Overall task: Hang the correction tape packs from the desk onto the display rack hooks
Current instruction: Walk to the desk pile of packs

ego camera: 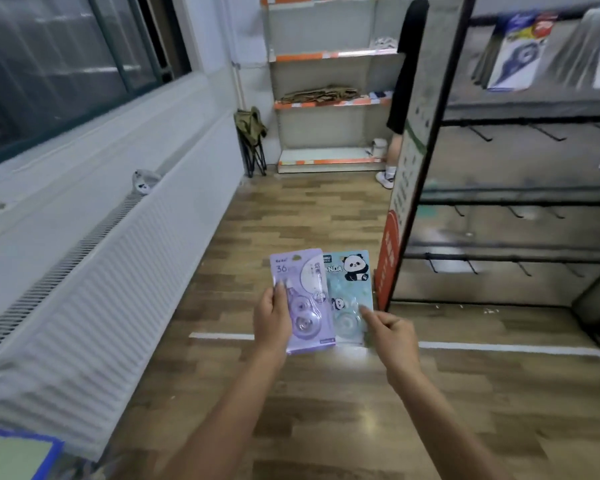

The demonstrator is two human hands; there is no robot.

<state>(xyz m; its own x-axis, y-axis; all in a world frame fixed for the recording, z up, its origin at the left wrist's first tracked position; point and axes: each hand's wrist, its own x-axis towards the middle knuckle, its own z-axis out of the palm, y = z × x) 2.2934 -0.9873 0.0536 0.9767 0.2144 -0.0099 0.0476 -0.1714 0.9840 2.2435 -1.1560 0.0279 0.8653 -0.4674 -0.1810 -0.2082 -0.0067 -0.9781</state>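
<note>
I hold two correction tape packs out in front of me above the wooden floor. A purple pack [303, 289] overlaps the left edge of a light blue panda pack [352, 285]. My left hand [272, 318] grips the purple pack along its left side. My right hand [390, 332] pinches the panda pack at its lower right edge. The black display rack [510, 202] stands to the right, with rows of bare hooks [482, 135]. On its top row hang several packs, among them a blue and white one [520, 53].
A white radiator [94, 299] and window sill run along the left wall. A shelf unit with orange price strips [329, 105] stands at the far end, with a folding stool [253, 140] beside it. A person in black stands behind the rack's sign panel [409, 188]. A white floor line [499, 348] crosses below my hands.
</note>
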